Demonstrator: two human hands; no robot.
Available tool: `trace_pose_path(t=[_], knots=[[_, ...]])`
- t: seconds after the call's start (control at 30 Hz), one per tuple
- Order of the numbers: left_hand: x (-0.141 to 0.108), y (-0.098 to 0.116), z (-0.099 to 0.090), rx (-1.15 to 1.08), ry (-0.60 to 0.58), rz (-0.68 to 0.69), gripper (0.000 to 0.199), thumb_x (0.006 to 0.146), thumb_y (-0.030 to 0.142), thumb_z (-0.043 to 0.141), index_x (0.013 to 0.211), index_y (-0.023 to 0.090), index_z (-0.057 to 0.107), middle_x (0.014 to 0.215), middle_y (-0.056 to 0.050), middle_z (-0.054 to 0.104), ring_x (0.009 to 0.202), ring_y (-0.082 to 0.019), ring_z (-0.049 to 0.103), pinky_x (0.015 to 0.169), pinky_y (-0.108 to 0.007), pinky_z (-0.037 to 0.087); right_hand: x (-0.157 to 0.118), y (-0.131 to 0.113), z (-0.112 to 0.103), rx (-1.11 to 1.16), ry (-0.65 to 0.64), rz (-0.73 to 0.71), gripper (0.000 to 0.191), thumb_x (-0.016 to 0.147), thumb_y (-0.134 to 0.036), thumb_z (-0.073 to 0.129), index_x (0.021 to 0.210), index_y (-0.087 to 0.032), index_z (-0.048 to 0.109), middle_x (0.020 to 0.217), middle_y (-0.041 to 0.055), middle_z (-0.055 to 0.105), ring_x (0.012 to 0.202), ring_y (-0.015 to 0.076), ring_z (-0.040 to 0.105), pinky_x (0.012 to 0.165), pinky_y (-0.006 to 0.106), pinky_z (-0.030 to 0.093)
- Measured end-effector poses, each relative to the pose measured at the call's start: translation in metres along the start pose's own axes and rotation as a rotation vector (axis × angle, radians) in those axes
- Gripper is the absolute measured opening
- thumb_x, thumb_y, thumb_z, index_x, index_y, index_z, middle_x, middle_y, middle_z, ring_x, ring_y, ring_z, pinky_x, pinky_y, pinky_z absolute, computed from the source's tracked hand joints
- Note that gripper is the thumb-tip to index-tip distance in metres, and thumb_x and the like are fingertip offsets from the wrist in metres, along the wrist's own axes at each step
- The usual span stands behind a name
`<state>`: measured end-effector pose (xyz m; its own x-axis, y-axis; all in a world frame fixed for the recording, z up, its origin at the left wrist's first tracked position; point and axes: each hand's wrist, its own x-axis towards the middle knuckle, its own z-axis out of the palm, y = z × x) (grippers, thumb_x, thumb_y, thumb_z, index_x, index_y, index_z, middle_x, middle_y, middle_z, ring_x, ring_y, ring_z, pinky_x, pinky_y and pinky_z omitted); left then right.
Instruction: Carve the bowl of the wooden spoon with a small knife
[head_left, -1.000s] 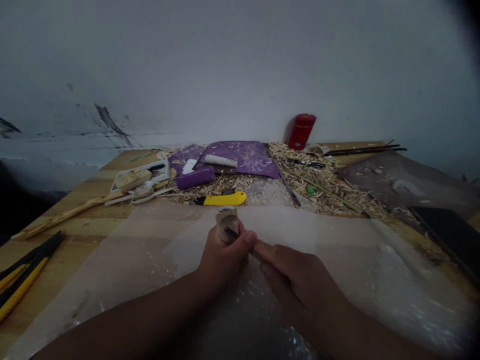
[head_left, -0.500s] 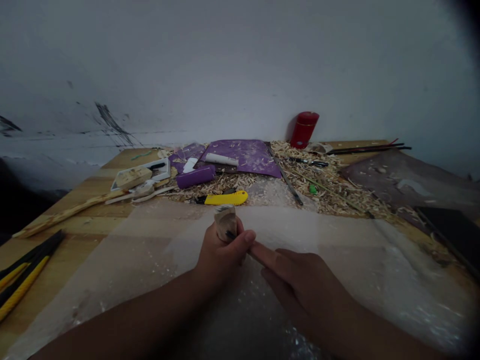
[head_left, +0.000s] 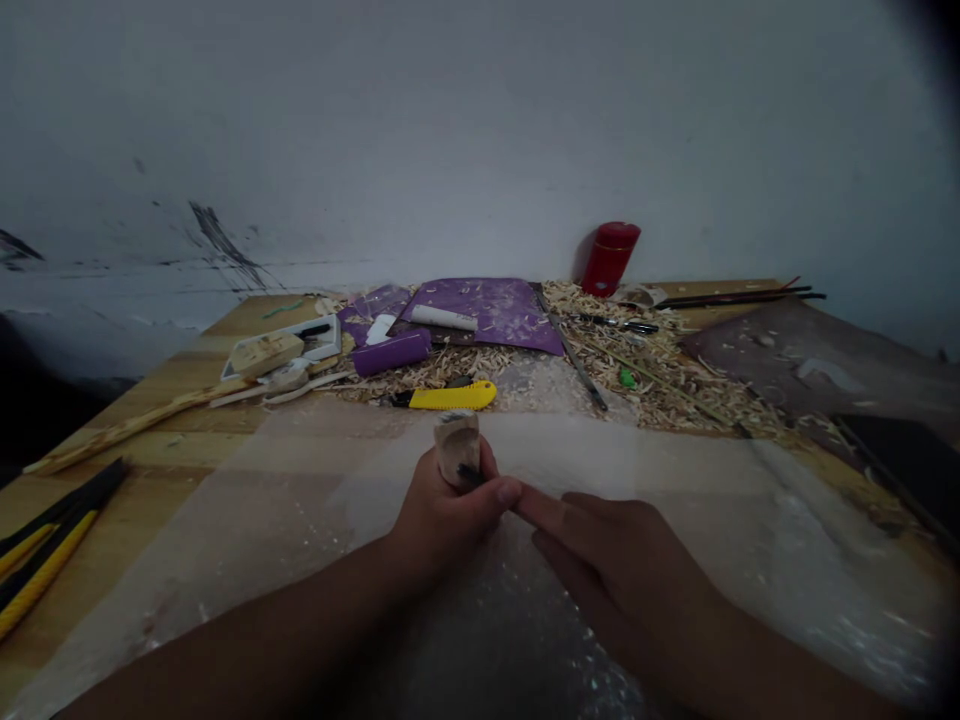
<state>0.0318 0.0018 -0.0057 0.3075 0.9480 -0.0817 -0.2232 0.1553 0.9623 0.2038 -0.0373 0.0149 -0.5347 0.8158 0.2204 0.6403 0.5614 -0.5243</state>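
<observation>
My left hand (head_left: 442, 510) is closed around a small piece of pale carved wood (head_left: 456, 440), whose upper end stands out above the fingers. Against the wood's near face lies the dark tip of a slim carving tool (head_left: 470, 474), with my left thumb pressed beside it. My right hand (head_left: 615, 550) is closed on the tool from the right, its index finger stretched toward the left thumb. The tool's handle is mostly hidden by the fingers. Just beyond the wood rests a yellow utility knife (head_left: 454, 395).
Bubble wrap (head_left: 300, 520) covers the near table. Wood shavings (head_left: 660, 375) lie behind it, around purple sheets (head_left: 495, 310), a purple roll (head_left: 391, 353) and a red canister (head_left: 611, 260). Left are a white tray (head_left: 326, 345), a wooden stick (head_left: 135, 420) and yellow-black handled cutters (head_left: 56, 550).
The carved wood has shifted slightly to the right and turned a little, showing more of its near face. My right hand has moved slightly right as well.
</observation>
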Motion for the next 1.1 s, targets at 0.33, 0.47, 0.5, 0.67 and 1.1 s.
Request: trace_pose_path(t=[0.33, 0.47, 0.5, 0.67, 1.1], knots=[[-0.0046, 0.0076, 0.0057, -0.211, 0.012, -0.044, 0.03, 0.064, 0.009, 0.054, 0.091, 0.019, 0.049, 0.052, 0.006, 0.048, 0.046, -0.008, 0.044, 0.047, -0.021, 0.036, -0.0022, 0.0054, 0.001, 0.095, 0.138, 0.058, 0.046, 0.085, -0.014, 0.038, 0.129, -0.026, 0.037, 0.081, 0.0009, 0.064, 0.066, 0.0136, 0.059, 0.062, 0.027, 0.044], [-0.0037, 0.0062, 0.0048, -0.127, 0.016, -0.006, 0.027, 0.074, 0.015, 0.049, 0.1, 0.02, 0.048, 0.052, 0.006, 0.048, 0.042, -0.008, 0.043, 0.042, -0.021, 0.033, -0.0004, 0.0045, -0.0005, 0.136, 0.153, 0.065, 0.044, 0.085, -0.014, 0.039, 0.127, -0.025, 0.041, 0.086, 0.0017, 0.066, 0.07, 0.0131, 0.061, 0.064, 0.026, 0.046], [-0.0034, 0.006, 0.0046, -0.103, 0.015, -0.001, 0.027, 0.075, 0.016, 0.048, 0.102, 0.02, 0.047, 0.053, 0.006, 0.048, 0.041, -0.008, 0.043, 0.041, -0.021, 0.032, 0.0, 0.0037, -0.0008, 0.143, 0.153, 0.063, 0.043, 0.085, -0.015, 0.039, 0.127, -0.025, 0.041, 0.087, 0.0014, 0.066, 0.07, 0.013, 0.061, 0.064, 0.026, 0.046], [-0.0023, 0.0075, 0.0039, -0.041, 0.023, 0.015, 0.033, 0.078, 0.018, 0.046, 0.111, 0.023, 0.043, 0.055, 0.006, 0.048, 0.042, -0.008, 0.045, 0.042, -0.021, 0.032, 0.0013, 0.0009, -0.0008, 0.167, 0.119, 0.068, 0.042, 0.087, -0.018, 0.039, 0.128, -0.027, 0.04, 0.084, -0.0002, 0.066, 0.069, 0.0125, 0.061, 0.063, 0.025, 0.047], [-0.0032, 0.0054, 0.0092, 0.068, 0.101, 0.036, 0.031, 0.074, 0.012, 0.047, 0.1, 0.025, 0.04, 0.062, 0.009, 0.048, 0.036, -0.003, 0.038, 0.035, -0.016, 0.033, 0.0019, -0.0012, -0.0001, 0.214, 0.126, 0.087, 0.043, 0.085, -0.014, 0.041, 0.126, -0.027, 0.043, 0.095, 0.0004, 0.067, 0.084, 0.0149, 0.062, 0.076, 0.029, 0.049]])
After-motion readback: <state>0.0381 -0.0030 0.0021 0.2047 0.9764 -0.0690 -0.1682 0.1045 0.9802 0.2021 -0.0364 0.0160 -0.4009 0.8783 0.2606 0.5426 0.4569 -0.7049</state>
